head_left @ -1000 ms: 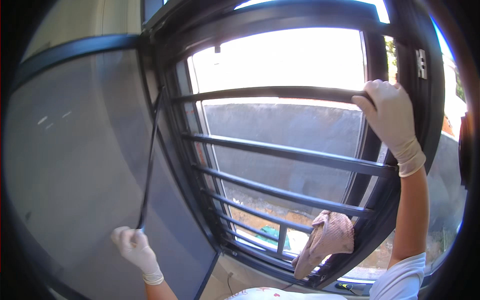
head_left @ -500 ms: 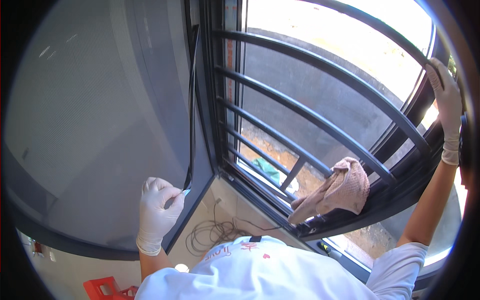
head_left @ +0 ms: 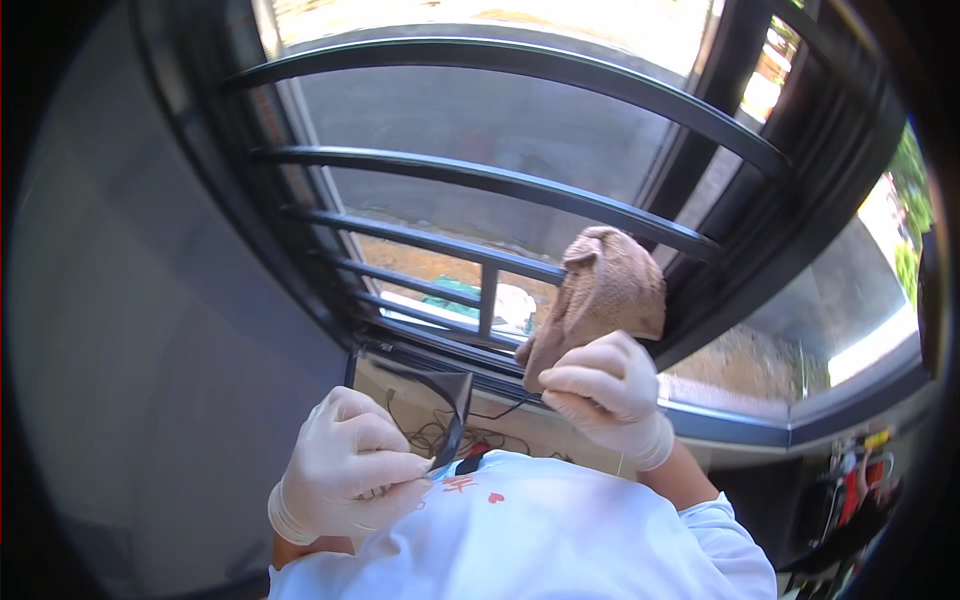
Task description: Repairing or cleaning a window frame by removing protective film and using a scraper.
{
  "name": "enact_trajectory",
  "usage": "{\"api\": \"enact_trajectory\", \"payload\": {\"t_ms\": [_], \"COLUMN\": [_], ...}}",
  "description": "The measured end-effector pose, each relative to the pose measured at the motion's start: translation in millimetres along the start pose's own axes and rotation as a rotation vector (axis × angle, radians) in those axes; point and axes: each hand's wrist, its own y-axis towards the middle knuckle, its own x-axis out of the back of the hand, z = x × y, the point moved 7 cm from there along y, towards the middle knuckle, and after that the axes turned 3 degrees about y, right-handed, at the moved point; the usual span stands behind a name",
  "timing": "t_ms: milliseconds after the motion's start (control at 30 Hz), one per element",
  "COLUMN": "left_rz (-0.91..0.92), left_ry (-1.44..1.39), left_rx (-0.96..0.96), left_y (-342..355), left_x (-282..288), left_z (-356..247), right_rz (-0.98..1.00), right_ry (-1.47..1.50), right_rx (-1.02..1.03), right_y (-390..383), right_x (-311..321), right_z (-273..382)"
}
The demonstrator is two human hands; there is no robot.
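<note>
strip [head_left: 460, 392]: black | cloth [head_left: 615, 285]: brown | bars [head_left: 500, 56]: black | shirt [head_left: 590, 530]: white, red print

Single head-worn fisheye, facing down and forward: left hand [head_left: 350, 465], right hand [head_left: 612, 398] close, barred window [head_left: 480, 174] beyond

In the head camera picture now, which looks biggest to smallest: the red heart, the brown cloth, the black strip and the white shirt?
Largest to smallest, as they look here:
1. white shirt
2. brown cloth
3. black strip
4. red heart
</note>
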Motion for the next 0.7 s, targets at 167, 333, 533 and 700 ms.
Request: {"api": "enact_trajectory", "payload": {"t_ms": [167, 333, 533, 700], "left_rz": [0.058, 0.226, 0.59, 0.754], "left_ry": [-0.24, -0.583, -0.847, -0.952], "left_rx": [-0.089, 0.152, 0.331, 0.329], "left_y": [54.4, 84.5, 87.6, 86.2], "left_x": [-47.2, -138.1, -220.6, -257.3], "left_z": [-3.5, 8.6, -14.3, -52.1], "right_rz": [-0.093, -0.367, -0.614, -0.58], "right_ry": [0.041, -0.139, -0.294, -0.443], "right_rx": [-0.247, -0.54, -0.762, -0.772], "right_y": [-32.5, -83.1, -157.5, -184.6], "right_x": [25.2, 70.0, 93.2, 107.3], "right_z": [4.7, 6.9, 29.4, 56.4]}}
